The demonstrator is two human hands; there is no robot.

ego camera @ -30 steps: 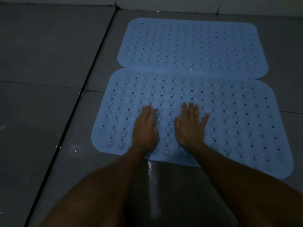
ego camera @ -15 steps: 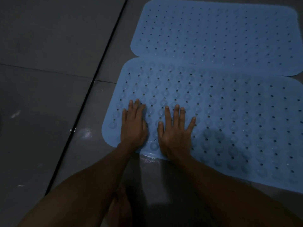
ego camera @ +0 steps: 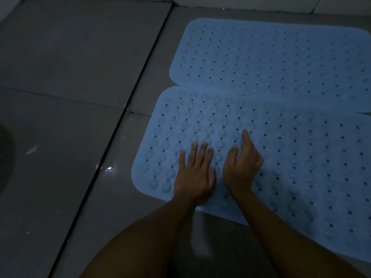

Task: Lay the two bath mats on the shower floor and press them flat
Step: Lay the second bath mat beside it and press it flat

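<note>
The floor (ego camera: 70, 67) is made of dark grey tiles, wet near the mats. The far mat (ego camera: 271, 61) lies flat beside the wall. The near mat (ego camera: 301, 157) lies just in front of it, and their long edges touch. The left hand (ego camera: 195, 175) rests flat on the near mat, fingers straight and slightly spread. The right hand (ego camera: 242, 165) is beside it on the same mat, tilted, with the fingers loosely bent and holding nothing.

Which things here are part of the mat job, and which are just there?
Job:
near blue bath mat, under both hands
far blue bath mat, laid beyond it
left hand, flat on the near mat
right hand, index finger extended
grey tiled shower floor

Just there:
dark floor channel
wet patch
</note>
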